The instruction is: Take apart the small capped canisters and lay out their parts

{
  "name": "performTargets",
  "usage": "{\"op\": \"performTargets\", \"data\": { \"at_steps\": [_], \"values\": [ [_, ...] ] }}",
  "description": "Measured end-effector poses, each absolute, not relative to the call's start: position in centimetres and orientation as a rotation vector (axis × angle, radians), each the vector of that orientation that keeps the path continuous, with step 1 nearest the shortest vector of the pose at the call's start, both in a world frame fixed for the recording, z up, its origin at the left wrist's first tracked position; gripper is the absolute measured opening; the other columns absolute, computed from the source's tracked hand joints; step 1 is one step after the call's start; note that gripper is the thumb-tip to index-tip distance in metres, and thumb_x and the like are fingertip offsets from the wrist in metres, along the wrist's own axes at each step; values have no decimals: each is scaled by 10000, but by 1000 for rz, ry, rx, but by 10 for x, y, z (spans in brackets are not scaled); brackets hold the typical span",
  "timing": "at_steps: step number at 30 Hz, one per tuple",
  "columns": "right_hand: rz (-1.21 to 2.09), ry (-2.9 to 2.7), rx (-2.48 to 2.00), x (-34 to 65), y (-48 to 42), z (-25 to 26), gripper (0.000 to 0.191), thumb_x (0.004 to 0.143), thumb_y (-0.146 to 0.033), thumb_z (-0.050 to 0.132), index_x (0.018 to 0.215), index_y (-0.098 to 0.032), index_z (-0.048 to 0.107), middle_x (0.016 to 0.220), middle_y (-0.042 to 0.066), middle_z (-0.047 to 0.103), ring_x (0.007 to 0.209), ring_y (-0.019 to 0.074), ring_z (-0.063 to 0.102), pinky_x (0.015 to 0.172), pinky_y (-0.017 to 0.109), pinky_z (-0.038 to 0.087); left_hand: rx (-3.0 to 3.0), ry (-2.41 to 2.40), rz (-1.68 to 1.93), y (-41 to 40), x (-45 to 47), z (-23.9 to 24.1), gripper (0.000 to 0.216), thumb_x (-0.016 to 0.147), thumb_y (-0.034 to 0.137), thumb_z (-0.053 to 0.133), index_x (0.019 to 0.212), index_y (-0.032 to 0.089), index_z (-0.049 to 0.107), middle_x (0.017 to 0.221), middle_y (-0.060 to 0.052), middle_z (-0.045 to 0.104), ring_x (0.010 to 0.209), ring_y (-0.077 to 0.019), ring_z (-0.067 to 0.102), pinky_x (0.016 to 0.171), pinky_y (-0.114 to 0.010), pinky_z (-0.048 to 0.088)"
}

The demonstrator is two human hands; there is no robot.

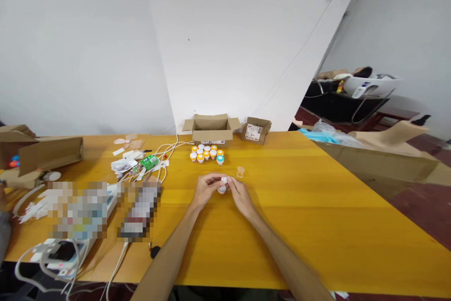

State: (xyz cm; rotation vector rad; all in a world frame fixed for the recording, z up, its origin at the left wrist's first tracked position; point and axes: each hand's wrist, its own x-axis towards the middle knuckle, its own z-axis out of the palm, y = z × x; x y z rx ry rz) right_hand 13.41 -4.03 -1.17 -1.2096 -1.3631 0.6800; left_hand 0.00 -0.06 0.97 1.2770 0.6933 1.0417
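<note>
Above the table, my left hand and my right hand meet with fingertips pinched on a small white piece with dark marks. Its exact kind is too small to tell. Just below it, between the hands, is a small white round container, partly hidden by my fingers. A clear plastic ring-shaped piece lies just beyond my right hand. Farther back, several small white jars with orange or white caps stand grouped, one with a teal cap.
An open cardboard box stands behind the jars, with a smaller labelled carton to its right. On the left lie a phone, a power strip, tangled white cables, a green packet and another cardboard box.
</note>
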Motion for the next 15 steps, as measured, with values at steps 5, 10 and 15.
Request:
{"op": "performTargets", "data": {
  "at_steps": [5,10,15],
  "values": [
    [661,-1362,-1226,135,-39,-15,493,892,-638,362,697,-229,557,638,14,611,602,180,536,594,288,446,1253,691,1033,-1,0,10,328,581,356,858,830,166,764,868,-81,771,794,-225,707,791,-341,548],
    [619,-1348,-1253,134,-38,-18,503,890,-645,339,702,-231,553,636,18,618,597,187,548,596,295,449,1309,666,1014,0,1,8,342,624,396,829,868,169,754,836,-68,762,774,-210,694,755,-316,538],
    [525,-1401,-1312,135,-35,-20,474,910,-605,320,704,-239,541,666,33,641,628,204,575,617,306,454,1414,689,1020,5,3,0,316,669,405,794,878,177,728,827,-48,742,759,-185,674,719,-283,527]
  ]
}}
